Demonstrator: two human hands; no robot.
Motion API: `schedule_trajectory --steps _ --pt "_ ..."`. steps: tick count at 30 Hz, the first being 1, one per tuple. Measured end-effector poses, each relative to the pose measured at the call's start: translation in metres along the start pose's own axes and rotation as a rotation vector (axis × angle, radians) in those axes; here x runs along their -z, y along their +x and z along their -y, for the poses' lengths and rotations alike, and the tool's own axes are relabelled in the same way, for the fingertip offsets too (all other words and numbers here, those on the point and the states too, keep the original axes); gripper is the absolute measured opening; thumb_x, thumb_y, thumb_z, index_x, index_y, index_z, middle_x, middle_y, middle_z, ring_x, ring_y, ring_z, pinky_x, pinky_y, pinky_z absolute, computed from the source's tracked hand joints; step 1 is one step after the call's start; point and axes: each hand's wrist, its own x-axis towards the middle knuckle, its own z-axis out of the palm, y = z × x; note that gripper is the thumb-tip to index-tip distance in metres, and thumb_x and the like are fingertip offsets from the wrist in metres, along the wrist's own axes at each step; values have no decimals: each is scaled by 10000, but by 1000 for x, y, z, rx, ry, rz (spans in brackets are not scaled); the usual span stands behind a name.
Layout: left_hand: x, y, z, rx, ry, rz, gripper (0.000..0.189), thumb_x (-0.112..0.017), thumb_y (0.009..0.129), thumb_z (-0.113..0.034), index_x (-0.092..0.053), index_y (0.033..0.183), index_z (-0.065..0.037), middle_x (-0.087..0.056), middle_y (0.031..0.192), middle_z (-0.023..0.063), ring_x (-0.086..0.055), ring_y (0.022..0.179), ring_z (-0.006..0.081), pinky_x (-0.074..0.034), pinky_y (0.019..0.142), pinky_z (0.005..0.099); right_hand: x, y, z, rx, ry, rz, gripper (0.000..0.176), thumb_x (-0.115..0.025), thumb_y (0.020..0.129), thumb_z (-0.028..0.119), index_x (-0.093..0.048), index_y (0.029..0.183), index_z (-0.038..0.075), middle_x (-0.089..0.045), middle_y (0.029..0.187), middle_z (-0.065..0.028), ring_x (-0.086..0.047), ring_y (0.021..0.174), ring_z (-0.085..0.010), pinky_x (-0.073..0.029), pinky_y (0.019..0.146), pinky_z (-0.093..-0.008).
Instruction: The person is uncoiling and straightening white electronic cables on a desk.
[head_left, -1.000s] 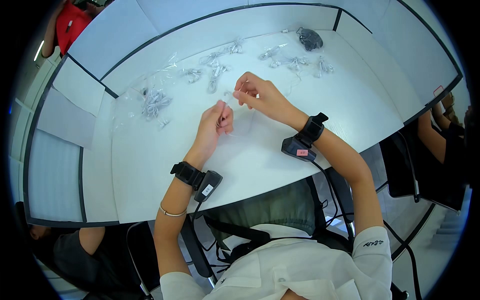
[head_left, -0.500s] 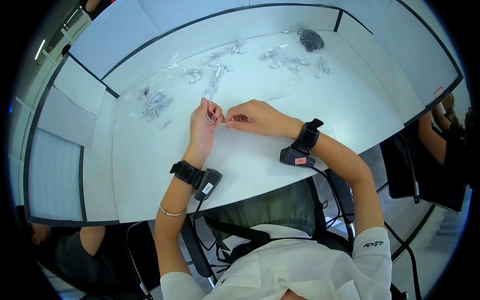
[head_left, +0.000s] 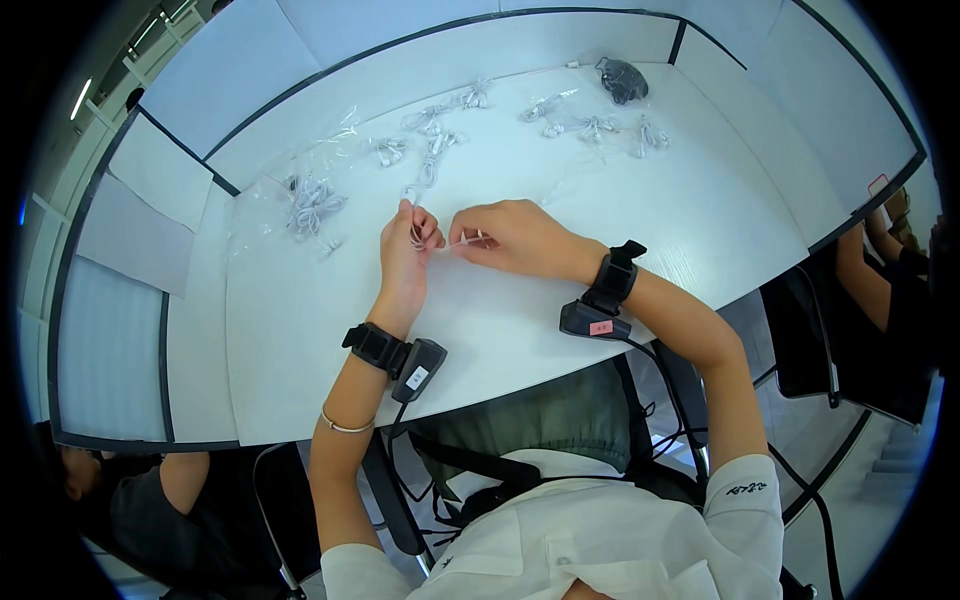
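My left hand (head_left: 402,255) is closed around a coiled white cable (head_left: 417,238), whose loops show between the fingers. Close on its right, my right hand (head_left: 530,236) pinches a thin white strand (head_left: 464,241) that spans the small gap between the hands. Whether this strand is a cable end or a tie is too small to tell. Both hands are above the white table (head_left: 500,330). Just beyond the left fingertips lies a white cable bundle (head_left: 428,172).
A pile of white cables (head_left: 314,205) lies at the left by clear plastic (head_left: 262,215). More cable bundles (head_left: 592,126) and a dark round bundle (head_left: 622,80) lie at the back. Low partitions (head_left: 450,50) enclose the table. Another person's arm (head_left: 862,275) shows at the right.
The right fingers have shifted slightly, and more of the white strand now shows between the hands. The left hand keeps its hold on the coiled cable.
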Motion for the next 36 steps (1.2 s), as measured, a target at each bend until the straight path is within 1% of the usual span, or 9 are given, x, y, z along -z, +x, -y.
schedule_trajectory --steps 5,8,14,23,27,29,32,35,36 --pt "4 3 3 -16 -15 0 327 -379 976 -317 -398 726 -107 -442 656 23 -456 606 145 -410 642 299 4 2 1 5 -32 -152 111 -594 809 185 -563 830 81 -566 650 -54 -566 559 -201 -429 521 -302" --pt "1 1 1 -23 -25 12 329 -377 977 -318 -398 725 -108 -450 662 26 -476 625 152 -416 650 312 5 2 6 -22 -50 -128 112 -601 773 161 -526 775 78 -550 612 -39 -548 530 -199 -415 508 -307" --pt "6 4 3 45 -70 51 313 -351 986 -296 -374 732 -113 -377 653 -6 -413 622 137 -414 691 300 4 0 3 -48 -122 11 107 -587 745 168 -510 782 104 -533 570 -18 -545 511 -199 -384 474 -322" --pt "3 1 3 94 -99 66 311 -364 984 -303 -351 735 -116 -326 669 -17 -331 601 103 -331 643 259 -3 -3 -3 17 -176 129 90 -577 780 198 -536 823 130 -540 552 -14 -563 513 -207 -400 475 -334" --pt "0 3 5 100 -73 64 323 -366 980 -303 -349 718 -116 -310 648 -19 -298 573 102 -334 617 270 -8 -4 -4 130 -194 113 82 -586 805 200 -556 834 130 -597 639 -37 -581 549 -232 -430 502 -345" --pt "-2 3 7 105 -77 44 318 -375 978 -286 -345 717 -107 -301 660 -15 -275 587 103 -308 586 239 -6 -4 0 136 -239 152 70 -582 812 186 -558 813 120 -609 696 -40 -585 583 -239 -441 521 -351" --pt "-7 1 5 108 -13 56 327 -383 975 -294 -353 710 -105 -304 663 -20 -283 594 96 -296 561 228 -9 -3 -1 250 -246 82 69 -581 819 180 -561 812 115 -596 782 -16 -582 622 -235 -451 536 -347" --pt "-12 -2 4 109 38 47 328 -393 972 -301 -368 708 -109 -303 665 -30 -287 597 92 -302 558 230 -8 1 3 263 -295 37 103 -579 818 185 -574 817 83 -617 824 -40 -606 693 -241 -475 571 -358" --pt "-10 -1 5 128 55 63 316 -392 971 -313 -426 735 -106 -370 682 -33 -356 622 83 -332 581 227 -9 2 1 309 -277 -36 101 -587 814 188 -566 823 90 -613 791 -45 -607 666 -246 -475 556 -356"
